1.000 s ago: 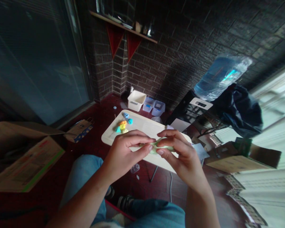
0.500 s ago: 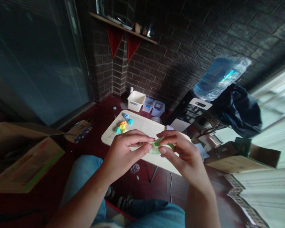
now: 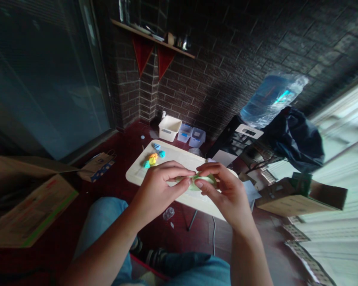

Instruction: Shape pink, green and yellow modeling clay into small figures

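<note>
Both my hands meet above the near edge of a small pale table (image 3: 137, 171). My left hand (image 3: 158, 186) and my right hand (image 3: 223, 192) pinch a flattened piece of light green clay (image 3: 207, 180) between thumbs and fingertips. Much of the clay is hidden behind my fingers. At the far left of the table lie several small coloured clay lumps (image 3: 152, 159) in blue, orange, yellow and teal.
White and clear plastic tubs (image 3: 170, 128) stand on the floor by the brick wall. A cardboard box (image 3: 26, 206) lies at left, another box (image 3: 301, 194) at right. A large water bottle (image 3: 271, 97) and dark cloth (image 3: 295, 137) sit beyond. My knees in jeans (image 3: 107, 214) are below.
My hands have kept working the green clay, with the right fingers shifting slightly left and up over it. The view has tilted a little.
</note>
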A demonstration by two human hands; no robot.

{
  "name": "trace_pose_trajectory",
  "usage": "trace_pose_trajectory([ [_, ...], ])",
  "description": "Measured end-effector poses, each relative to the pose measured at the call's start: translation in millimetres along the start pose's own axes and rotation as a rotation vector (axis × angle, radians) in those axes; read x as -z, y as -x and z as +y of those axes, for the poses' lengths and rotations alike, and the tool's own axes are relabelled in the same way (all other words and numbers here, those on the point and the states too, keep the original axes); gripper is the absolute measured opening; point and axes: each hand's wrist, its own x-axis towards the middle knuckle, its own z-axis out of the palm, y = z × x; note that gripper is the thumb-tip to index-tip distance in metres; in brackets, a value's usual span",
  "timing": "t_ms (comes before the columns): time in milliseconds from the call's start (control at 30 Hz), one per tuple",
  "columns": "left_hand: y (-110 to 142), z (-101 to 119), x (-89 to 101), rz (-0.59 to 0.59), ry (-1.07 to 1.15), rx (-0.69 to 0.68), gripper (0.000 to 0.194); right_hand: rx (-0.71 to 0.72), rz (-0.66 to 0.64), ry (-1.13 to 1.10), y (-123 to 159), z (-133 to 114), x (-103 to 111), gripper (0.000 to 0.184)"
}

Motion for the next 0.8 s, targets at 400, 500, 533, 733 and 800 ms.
trace_pose_trajectory([
  [400, -9.2, 7.2, -0.5, -0.114, -0.035, -0.023, 0.023, -0.090, 0.078, 0.007, -0.3, 7.7, 0.4, 0.019],
  [500, -8.8, 6.2, -0.5, -0.150, 0.034, 0.022, 0.020, -0.095, 0.083, 0.003, 1.2, 7.3, 0.8, 0.019],
  [533, -8.6, 5.6, -0.6, -0.156, 0.057, 0.035, 0.019, -0.095, 0.084, 0.001, 1.7, 7.2, 0.8, 0.019],
  [733, -8.2, -1.1, -3.2, -0.160, 0.139, 0.079, 0.016, -0.114, 0.091, -0.023, 2.5, 6.7, -0.4, 0.018],
  [800, -8.5, -4.2, -5.2, -0.160, 0.161, 0.098, 0.015, -0.146, 0.094, -0.057, 2.1, 7.6, -1.3, 0.018],
])
